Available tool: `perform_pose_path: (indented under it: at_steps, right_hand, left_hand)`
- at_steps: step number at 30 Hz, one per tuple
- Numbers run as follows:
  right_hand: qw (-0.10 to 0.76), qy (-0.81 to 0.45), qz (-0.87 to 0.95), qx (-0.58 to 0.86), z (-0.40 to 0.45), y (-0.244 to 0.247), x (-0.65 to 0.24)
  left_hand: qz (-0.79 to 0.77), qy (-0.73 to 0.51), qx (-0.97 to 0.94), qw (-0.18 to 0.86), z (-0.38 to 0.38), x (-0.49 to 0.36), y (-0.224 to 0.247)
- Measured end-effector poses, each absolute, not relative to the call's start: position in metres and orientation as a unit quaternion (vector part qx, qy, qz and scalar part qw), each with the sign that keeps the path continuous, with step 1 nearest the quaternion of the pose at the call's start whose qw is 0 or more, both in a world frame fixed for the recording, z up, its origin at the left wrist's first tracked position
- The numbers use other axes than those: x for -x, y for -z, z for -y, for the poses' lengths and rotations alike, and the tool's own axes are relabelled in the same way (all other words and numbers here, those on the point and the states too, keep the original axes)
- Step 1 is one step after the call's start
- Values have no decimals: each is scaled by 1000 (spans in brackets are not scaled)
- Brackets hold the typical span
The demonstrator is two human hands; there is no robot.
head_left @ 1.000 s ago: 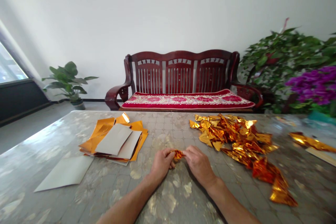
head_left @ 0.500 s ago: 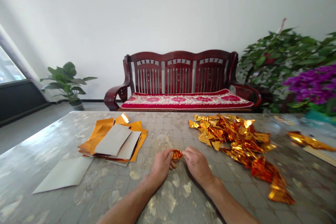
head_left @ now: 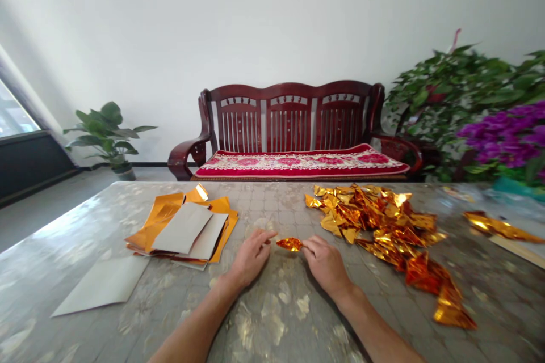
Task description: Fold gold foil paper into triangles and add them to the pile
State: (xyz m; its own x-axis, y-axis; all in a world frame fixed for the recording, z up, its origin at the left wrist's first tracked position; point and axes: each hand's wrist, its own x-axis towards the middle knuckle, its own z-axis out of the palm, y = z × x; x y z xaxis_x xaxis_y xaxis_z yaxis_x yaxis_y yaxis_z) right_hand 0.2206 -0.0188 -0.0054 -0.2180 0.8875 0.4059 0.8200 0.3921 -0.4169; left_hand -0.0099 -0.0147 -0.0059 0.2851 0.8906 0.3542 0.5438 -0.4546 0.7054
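Observation:
A small folded gold foil paper piece (head_left: 289,244), pointed at its left end, is pinched at its right end by my right hand (head_left: 324,262). Just left of it, my left hand (head_left: 252,255) is apart from the foil, its fingers loosely stretched and holding nothing. To the left lies a stack of gold foil paper sheets (head_left: 170,204), some with their pale backs (head_left: 185,228) up. One pale sheet (head_left: 104,283) lies by itself nearer the left side. A heap of folded gold foil pieces (head_left: 378,221) spreads to the right of my hands.
All this rests on a patterned, covered table (head_left: 272,317). At the right edge are another gold foil piece (head_left: 502,227), a flat tan strip (head_left: 517,252) and clear plastic (head_left: 460,195). Behind stand a wooden bench (head_left: 289,119) and potted plants (head_left: 108,133).
My left hand has let go of the foil piece and moved left, its fingers opening. My right hand still pinches the piece, which has shifted slightly right and shows more of its length.

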Motion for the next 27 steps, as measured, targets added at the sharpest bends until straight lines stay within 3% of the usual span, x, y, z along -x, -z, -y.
perform_pose_path:
  at_steps: [12, 27]
  right_hand:
    - [287, -113, 769, 560, 23, 0, -218]
    - [251, -105, 782, 561, 27, -4, -214]
  left_hand:
    - [-384, -392, -806, 222, 20, 5, 8]
    - [-382, -349, -850, 102, 23, 7, 6]
